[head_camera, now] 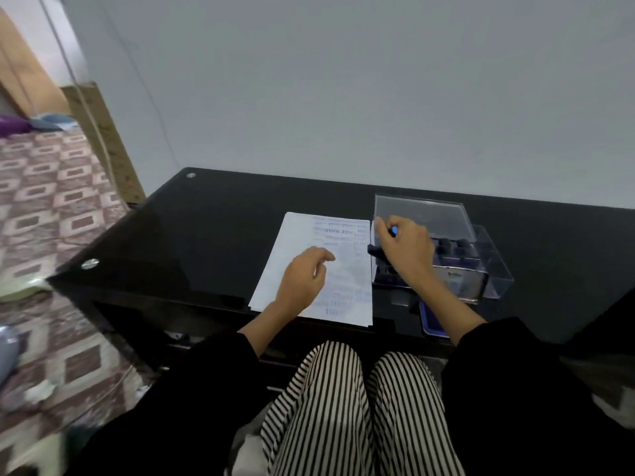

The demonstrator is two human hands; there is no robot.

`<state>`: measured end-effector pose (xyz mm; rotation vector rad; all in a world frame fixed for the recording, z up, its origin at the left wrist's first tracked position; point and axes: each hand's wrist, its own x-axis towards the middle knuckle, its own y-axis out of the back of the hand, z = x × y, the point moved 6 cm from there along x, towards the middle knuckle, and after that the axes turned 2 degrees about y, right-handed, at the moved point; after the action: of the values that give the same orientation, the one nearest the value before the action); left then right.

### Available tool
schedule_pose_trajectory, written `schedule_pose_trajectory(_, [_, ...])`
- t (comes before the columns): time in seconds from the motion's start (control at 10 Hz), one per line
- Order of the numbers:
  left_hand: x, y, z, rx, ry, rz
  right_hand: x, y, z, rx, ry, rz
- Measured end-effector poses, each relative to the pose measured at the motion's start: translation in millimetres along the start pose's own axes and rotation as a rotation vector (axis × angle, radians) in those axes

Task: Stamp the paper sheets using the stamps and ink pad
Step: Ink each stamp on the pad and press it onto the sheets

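A stack of white paper sheets [295, 255] with blue stamp marks lies on the black glass table [206, 228]. My left hand [304, 280] hovers over the sheets with loosely curled fingers and holds nothing. To the right stands a clear plastic box [481, 266] of dark stamps, its lid [426, 214] raised. My right hand [402, 249] is over the box's left end and pinches a small stamp with a blue tip [395, 230]. A blue ink pad [433, 321] lies near the table's front edge, partly hidden by my right forearm.
A grey wall rises right behind the table. A bed with a patterned cover [51, 207] stands to the left. My striped trouser legs [347, 413] are under the front edge. Bare black glass stretches left of the sheets and right of the box.
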<state>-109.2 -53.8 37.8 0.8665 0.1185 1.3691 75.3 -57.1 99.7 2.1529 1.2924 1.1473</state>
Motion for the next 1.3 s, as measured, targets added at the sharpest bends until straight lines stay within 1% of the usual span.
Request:
schedule_pose_trajectory(0.1, [6, 21, -31, 0.023, 0.113, 0.091, 3, -41, -20, -0.035, 0.010, -0.156])
schedule_pose_trajectory(0.2, [6, 32, -56, 0.091, 0.203, 0.132, 2, -79, -33, -0.023, 0.020, -0.269])
schedule_pose_trajectory(0.3, [4, 28, -74, 0.295, 0.245, 0.064, -2, -110, -39, -0.008, 0.015, -0.359])
schedule_pose_trajectory(0.4, [-3, 19, -91, 0.439, 0.327, -0.076, -5, -133, -43, -0.028, 0.018, -0.400])
schedule_pose_trajectory(0.6, [-13, 9, -104, 0.573, 0.323, -0.206, -11, -154, -51, -0.116, 0.059, -0.444])
schedule_pose_trajectory(0.9, [-15, 8, -105, 0.547, 0.322, -0.211, -16, -163, -49, -0.238, 0.054, -0.441])
schedule_pose_trajectory(1.1, [-15, 7, -105, 0.567, 0.324, -0.221, -19, -166, -49, -0.227, 0.040, -0.428])
schedule_pose_trajectory(1.3, [-16, 6, -106, 0.580, 0.323, -0.214, -25, -166, -49, -0.201, 0.021, -0.343])
